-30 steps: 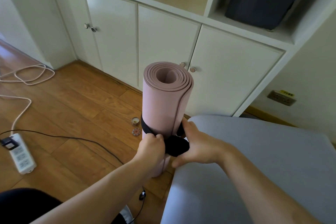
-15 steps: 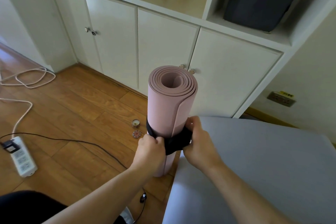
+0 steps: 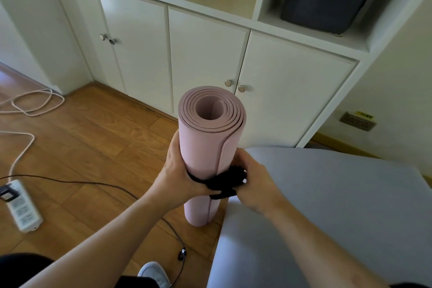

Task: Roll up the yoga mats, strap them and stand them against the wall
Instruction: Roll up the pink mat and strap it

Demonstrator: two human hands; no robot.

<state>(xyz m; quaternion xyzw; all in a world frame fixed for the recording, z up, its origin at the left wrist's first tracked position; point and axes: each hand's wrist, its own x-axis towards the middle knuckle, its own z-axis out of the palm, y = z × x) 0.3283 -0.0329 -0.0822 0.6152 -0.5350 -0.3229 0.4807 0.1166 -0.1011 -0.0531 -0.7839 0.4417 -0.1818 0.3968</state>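
pink mat (image 3: 205, 154) stands rolled up on the wood floor (image 3: 88, 147), by the grey mat's (image 3: 327, 206) edge. my left hand (image 3: 180, 170) wraps round it. my right hand (image 3: 254, 180) pinches the black strap (image 3: 224, 181).

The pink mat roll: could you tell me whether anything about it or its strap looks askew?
The pink mat roll stands upright on the floor, evenly wound. The black strap looks odd: it is bunched beside the right hand rather than lying flat, and it crosses over the left hand, which grips the roll.
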